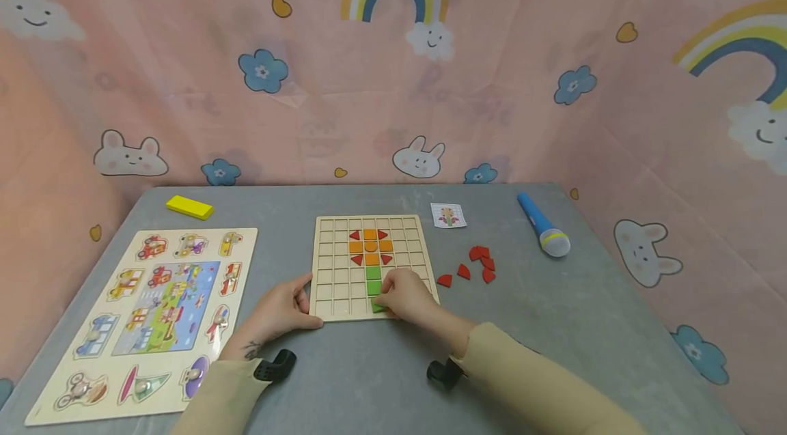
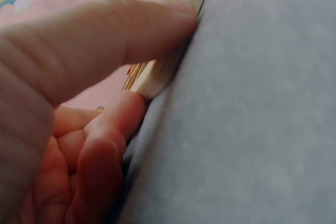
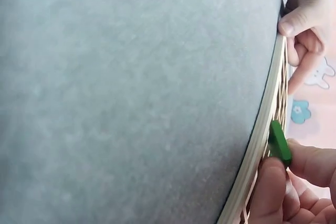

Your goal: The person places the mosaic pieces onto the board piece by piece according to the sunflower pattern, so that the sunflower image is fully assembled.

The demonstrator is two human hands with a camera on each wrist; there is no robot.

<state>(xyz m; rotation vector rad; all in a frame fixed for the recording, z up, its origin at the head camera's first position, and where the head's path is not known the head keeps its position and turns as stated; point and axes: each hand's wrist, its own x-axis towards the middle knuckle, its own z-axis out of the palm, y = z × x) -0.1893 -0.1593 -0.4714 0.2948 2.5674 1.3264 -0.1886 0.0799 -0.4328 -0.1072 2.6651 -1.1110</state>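
A wooden grid board [image 1: 337,271] lies on the grey table, bearing orange squares [image 1: 369,234], small red triangular pieces [image 1: 356,260] and green squares [image 1: 373,273] in a column. My left hand [image 1: 279,309] holds the board's near left corner, thumb on the front edge and fingers along the left side. Near the board's front edge, my right hand [image 1: 407,297] pinches a green square tile [image 3: 280,142] between thumb and finger. That tile is tilted over the grid in the right wrist view. The right hand partly hides the board's lower right squares.
Several loose red pieces [image 1: 482,263] lie right of the board. Behind them is a small pattern card [image 1: 449,215], with a blue toy microphone [image 1: 544,225] farther right. A vehicle puzzle board [image 1: 101,298] and a yellow block [image 1: 190,207] occupy the left side.
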